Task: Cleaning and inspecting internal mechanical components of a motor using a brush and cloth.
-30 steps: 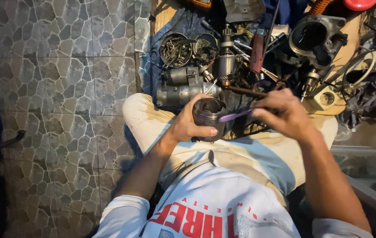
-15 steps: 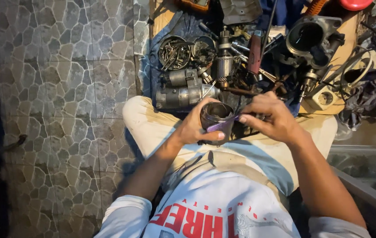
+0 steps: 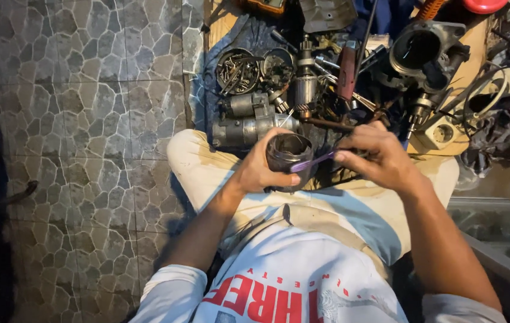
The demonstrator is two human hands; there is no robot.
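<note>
- Two hands on one part: the left hand (image 3: 261,170) is wrapped round a dark metal cylinder (image 3: 290,157), open end up, held over the lap just in front of the parts pile.
- The right hand (image 3: 378,157) is pinched shut on a purple brush (image 3: 313,161), thin handle, with the far end lying across the cylinder's rim. Can't see the bristles clearly, so I can't say how deep it reaches.
- If it were me, I'd say the trick here is a steady cylinder: the left grip looks good, fingers round the wall and thumb near the rim, clear of the opening.
- Probably worth turning the cylinder with the left hand rather than chasing round with the brush, so every bit of the inside wall gets the same pass.
- Short strokes from a pinch that close to the rim look about right to me; a grip further back would likely make the thin handle flex.
- Tipping the open end a little away from the lap would likely keep loosened grit off the beige trousers (image 3: 207,170).
- Just beyond the cylinder lies a grey motor body (image 3: 249,128), and behind that a round dish of screws (image 3: 237,72) and an armature (image 3: 306,90) standing among loose tools.
- Further right, a big housing (image 3: 425,51) with a round bore sits on a wooden board (image 3: 482,45); all of it is well within reach.
- Left of everything is stone-pattern tile floor (image 3: 75,119).
</note>
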